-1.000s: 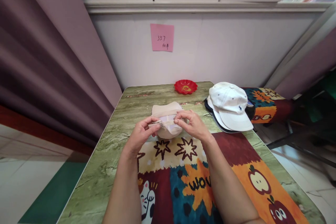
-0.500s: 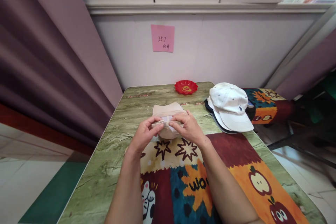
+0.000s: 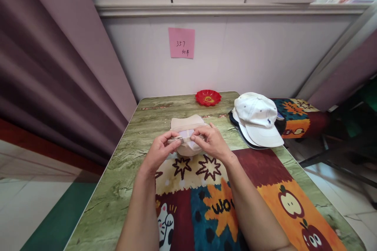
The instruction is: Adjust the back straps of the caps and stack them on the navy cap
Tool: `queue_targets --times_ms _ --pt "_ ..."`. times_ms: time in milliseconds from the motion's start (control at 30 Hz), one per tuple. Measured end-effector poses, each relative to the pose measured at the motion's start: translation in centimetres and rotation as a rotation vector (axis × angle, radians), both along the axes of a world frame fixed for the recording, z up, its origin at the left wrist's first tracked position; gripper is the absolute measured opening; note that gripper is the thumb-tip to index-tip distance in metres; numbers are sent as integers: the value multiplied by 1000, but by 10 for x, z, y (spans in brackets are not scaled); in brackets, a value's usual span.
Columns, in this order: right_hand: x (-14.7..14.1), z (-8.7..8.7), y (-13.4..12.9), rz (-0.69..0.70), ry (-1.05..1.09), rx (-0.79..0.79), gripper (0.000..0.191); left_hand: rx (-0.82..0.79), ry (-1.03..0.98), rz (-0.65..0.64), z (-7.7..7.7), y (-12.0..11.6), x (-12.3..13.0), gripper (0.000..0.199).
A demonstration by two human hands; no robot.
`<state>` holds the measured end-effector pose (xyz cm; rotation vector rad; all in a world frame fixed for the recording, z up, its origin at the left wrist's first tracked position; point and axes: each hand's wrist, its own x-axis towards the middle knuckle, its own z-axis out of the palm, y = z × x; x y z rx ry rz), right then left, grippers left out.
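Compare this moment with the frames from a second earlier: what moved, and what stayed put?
The right hand slid left along the strap of the beige cap, closing up to the left hand; both keep pinching the strap. The cap stays on the table. The white cap, red dish and pink note are unchanged.

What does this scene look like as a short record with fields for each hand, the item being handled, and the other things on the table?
left hand: left hand pinches the left end of the strap at the back of the beige fabric cap
right hand: right hand pinches the same strap from the right
cap position: rests on the green wood-grain table, at the far edge of the colourful cartoon cloth
stack: white baseball cap lies on darker caps, right of the hands
far edge: small red scalloped dish
wall: pink paper note
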<state>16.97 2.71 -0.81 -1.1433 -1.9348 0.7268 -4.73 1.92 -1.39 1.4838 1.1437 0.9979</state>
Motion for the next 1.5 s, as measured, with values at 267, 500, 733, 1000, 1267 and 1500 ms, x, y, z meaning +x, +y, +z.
queue_targets --times_ms 267,500,733,1000,1267,1500 --pt "0 0 0 4 -3 6 19 3 -1 21 -1 -1 1 28" --pt "0 -1 0 -1 -10 6 18 -2 -30 44 -4 1 1 27" --pt "8 -1 3 -12 10 18 22 14 -10 45 -4 0 -1 27" --pt "56 -24 20 -213 -193 100 55 172 179 256 -14 10 -21 35" --pt "54 -56 33 -87 -306 81 71 291 663 128 -31 15 -23 65" --pt "52 -47 32 -35 -125 32 20 417 501 84 -27 18 -8 18"
